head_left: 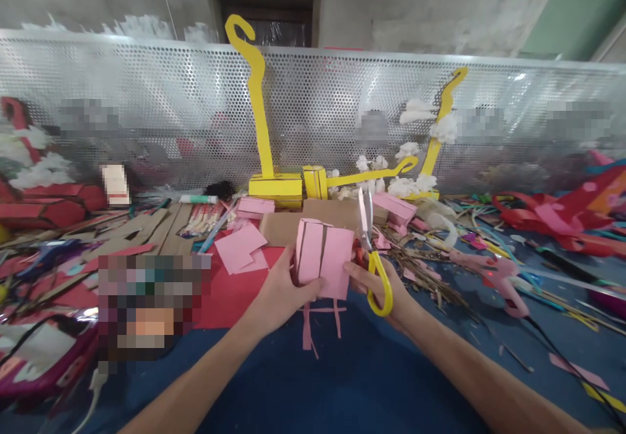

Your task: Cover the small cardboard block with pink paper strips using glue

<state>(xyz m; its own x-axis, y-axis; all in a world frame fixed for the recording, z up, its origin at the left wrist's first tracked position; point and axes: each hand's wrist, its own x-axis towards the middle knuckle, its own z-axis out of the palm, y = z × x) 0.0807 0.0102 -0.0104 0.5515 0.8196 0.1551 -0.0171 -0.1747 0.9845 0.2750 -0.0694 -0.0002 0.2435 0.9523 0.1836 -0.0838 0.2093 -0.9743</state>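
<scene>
My left hand [288, 290] grips the left side of a pink paper piece [335, 261], thumb on its near face. Dark brown lines run down that piece, and it looks folded like a box side. At its right edge my right hand [374, 281] pinches the paper. A pair of scissors [376, 284] with yellow handles also rests in my right hand, blades pointing up. Thin pink paper strips [313, 330] lie on the blue surface just below. Behind the piece is a flat brown cardboard piece [281, 229].
Yellow paper hooks on box bases [276, 188] stand by a perforated metal panel [317, 108]. A pink glue gun [503, 281] with a black cord lies right. Pink sheets [239, 245] rest on red paper [227, 297]. Scraps and twigs [435, 284] litter the blue surface [293, 395].
</scene>
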